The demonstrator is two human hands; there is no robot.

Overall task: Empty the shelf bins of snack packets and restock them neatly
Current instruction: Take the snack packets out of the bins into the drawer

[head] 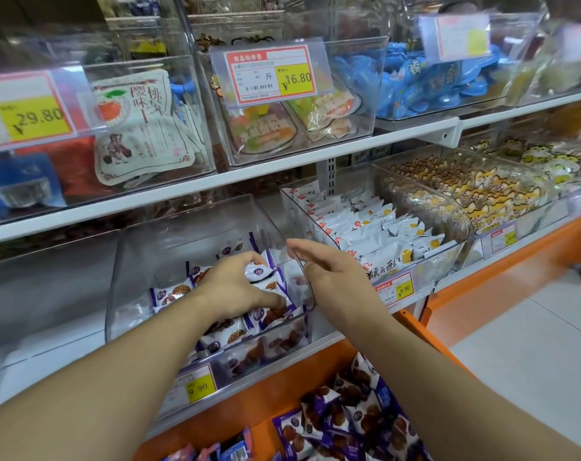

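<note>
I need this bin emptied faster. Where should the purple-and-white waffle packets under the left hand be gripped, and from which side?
Probably from above through the open top of the clear bin, as the left hand does. The purple-and-white waffle packets stand on edge, packed together, so pinch several across their upper sealed edges and lift straight up. The right hand at the bin's right rim can steady it.

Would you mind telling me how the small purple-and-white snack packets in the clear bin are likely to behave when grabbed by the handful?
The purple-and-white snack packets look glossy, so a few may well slip from the left hand gripping them. They seem small and puffy, probably light. They lie loose and tumbled in the clear bin, so neighbours will likely shift when some are lifted.
</note>
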